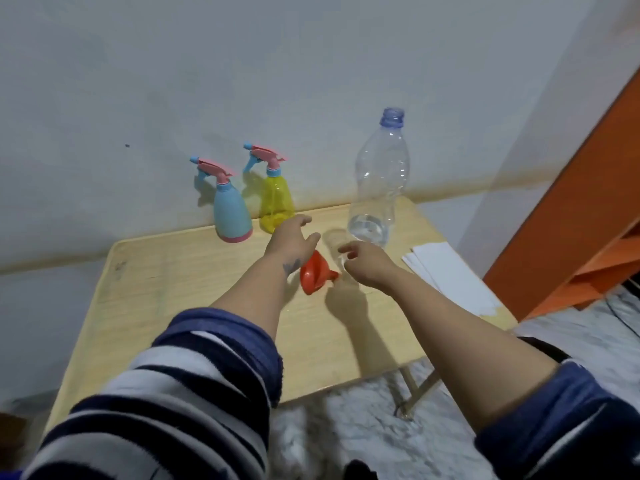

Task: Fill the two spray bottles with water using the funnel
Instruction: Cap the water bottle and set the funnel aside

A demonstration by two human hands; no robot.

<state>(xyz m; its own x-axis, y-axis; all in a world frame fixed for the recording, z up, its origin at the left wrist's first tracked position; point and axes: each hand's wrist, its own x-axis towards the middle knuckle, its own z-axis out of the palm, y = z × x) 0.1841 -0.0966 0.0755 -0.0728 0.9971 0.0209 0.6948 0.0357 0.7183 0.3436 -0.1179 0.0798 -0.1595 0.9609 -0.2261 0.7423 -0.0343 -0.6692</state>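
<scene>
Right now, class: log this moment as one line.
left hand: open, by yellow spray bottle | right hand: open | funnel: lying on table | water bottle: uncapped, nearly empty

Dim, cool light; soft shadows fall toward the wall; edges bowed and slightly blurred.

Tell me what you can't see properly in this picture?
All in the head view:
- Yellow spray bottle: its base is hidden behind the left hand.
- Blue spray bottle: opaque, so any water inside can't be seen.
- Right hand: fingertips blurred; whether they hold something can't be told.
- White papers: too washed out to read.
- Table: near edge hidden by the striped sleeves.
</scene>
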